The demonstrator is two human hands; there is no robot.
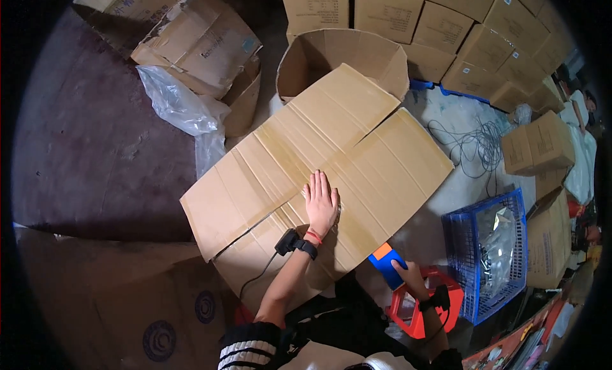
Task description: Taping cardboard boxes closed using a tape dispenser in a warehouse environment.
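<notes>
A large brown cardboard box (363, 147) lies in front of me with its two top flaps folded down and meeting along a seam. My left hand (320, 203) rests flat on that seam, fingers together, palm pressing the flaps. My right hand (411, 275) is low at the right, gripping a blue and orange tape dispenser (386, 263) beside the box's near corner. Both wrists wear dark bands with cables.
A red stool (414, 312) and a blue plastic crate (472, 268) stand at the right. Stacked cartons (446, 25) line the back, an open carton (338, 54) sits behind the box. Clear plastic wrap (178, 105) and flattened cardboard (197, 38) lie left; cables (478, 147) right.
</notes>
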